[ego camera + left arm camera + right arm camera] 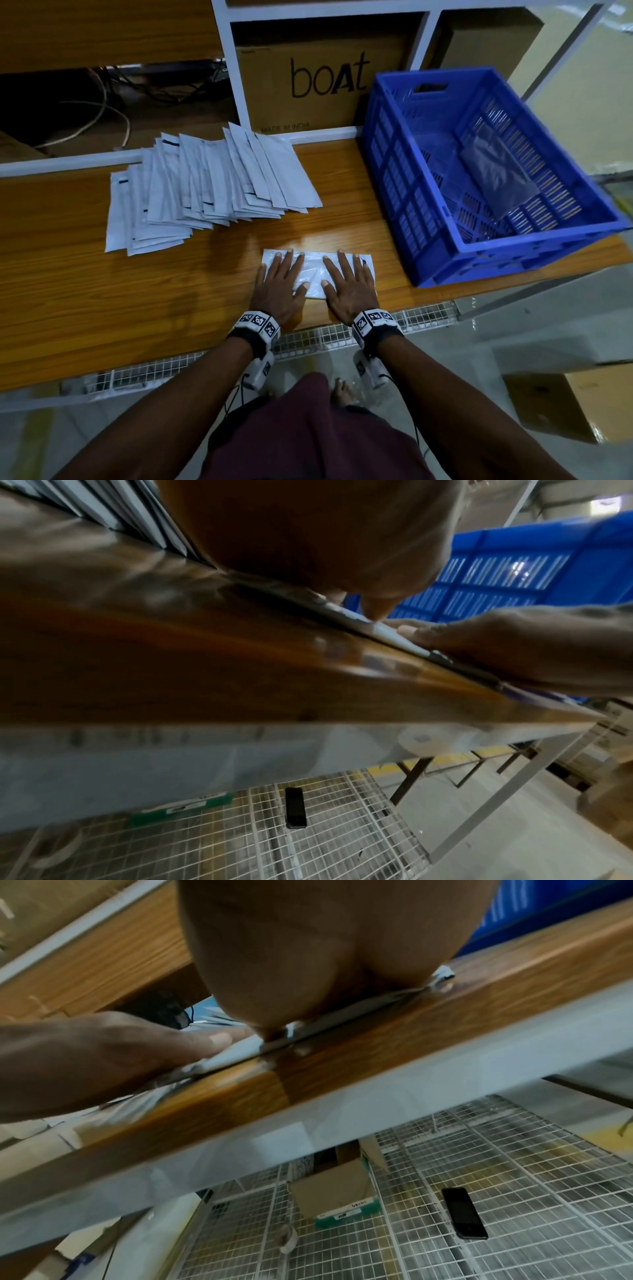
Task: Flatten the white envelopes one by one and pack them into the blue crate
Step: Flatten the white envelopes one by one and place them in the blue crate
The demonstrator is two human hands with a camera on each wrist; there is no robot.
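One white envelope (315,271) lies flat on the wooden table (85,298) near its front edge. My left hand (282,281) and right hand (346,284) press down on it side by side, palms down and fingers straight. A fanned pile of white envelopes (205,188) sits at the back left. The blue crate (486,171) stands at the right, with something thin and flat on its floor. In the left wrist view, the envelope edge (387,634) shows under my left hand (325,534). In the right wrist view, my right hand (308,947) covers the envelope (342,1010).
A cardboard box (325,85) marked "boat" stands behind the table inside a white frame. Cables (113,113) lie at the back left. Below the table a wire-mesh shelf (479,1191) holds a black phone (464,1217) and a small carton (335,1194).
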